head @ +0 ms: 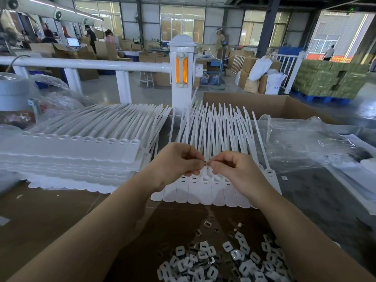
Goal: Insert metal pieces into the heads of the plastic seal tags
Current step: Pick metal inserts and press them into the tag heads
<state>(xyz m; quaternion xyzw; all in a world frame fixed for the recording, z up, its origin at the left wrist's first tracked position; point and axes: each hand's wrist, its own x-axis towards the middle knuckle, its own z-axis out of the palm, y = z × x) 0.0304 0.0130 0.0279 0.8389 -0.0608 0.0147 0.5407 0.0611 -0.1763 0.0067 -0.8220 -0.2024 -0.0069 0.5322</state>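
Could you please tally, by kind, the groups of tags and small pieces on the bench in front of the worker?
stack of tag strips: 1
fanned row of tags: 1
pile of loose pieces: 1, pieces uncountable
metal piece pinched between left hand and right hand: 1
Total: 4

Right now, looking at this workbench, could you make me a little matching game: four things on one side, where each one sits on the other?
Things:
1. metal piece
2. pile of small pieces
3. stack of white tags
4. cardboard box

Places:
A. far side, behind the tags
B. pinched between both hands
C. nearest the camera
D. left of the hands

Pairs: 1-B, 2-C, 3-D, 4-A
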